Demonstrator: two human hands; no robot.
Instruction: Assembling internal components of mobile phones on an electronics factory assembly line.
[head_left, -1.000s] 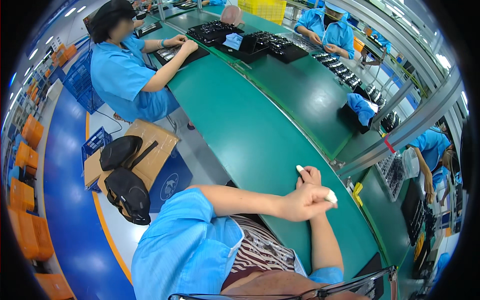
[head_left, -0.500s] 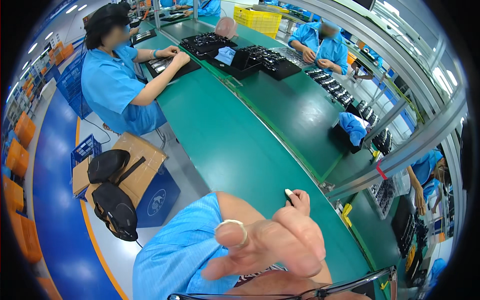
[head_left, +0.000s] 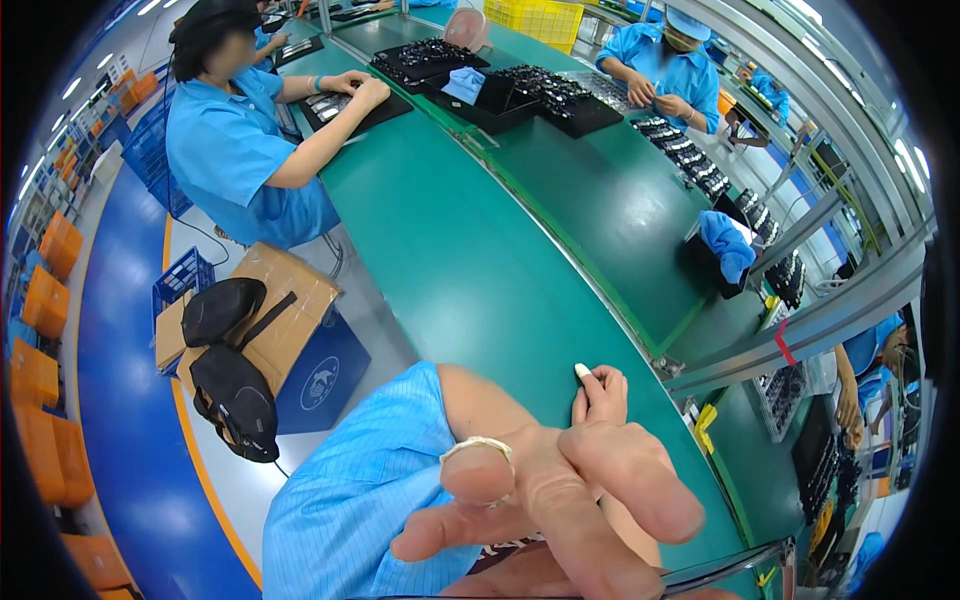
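Note:
My left hand (head_left: 560, 490) is raised close in front of the camera, fingers spread and holding nothing. A cream-coloured rolled band circles one of its fingers. Its bare forearm comes out of a light blue sleeve (head_left: 350, 480). Behind it, my right hand (head_left: 602, 395) rests on the green tabletop (head_left: 470, 290), near the strip's right edge. A white finger cot (head_left: 583, 371) covers one of its fingertips, and I see nothing held in it. The left hand hides the right wrist and part of the right forearm.
On the left a person in blue (head_left: 235, 150) works over a black mat (head_left: 375, 118). Black trays of small dark parts (head_left: 545, 95) line the far bench. A metal post (head_left: 735, 370) stands at the right. Black bags (head_left: 235, 390) lie on a cardboard box (head_left: 285, 285).
My left hand has come nearer the camera and spread its fingers wider. A dark spot beside my right fingertip no longer shows. The whole view has shifted slightly.

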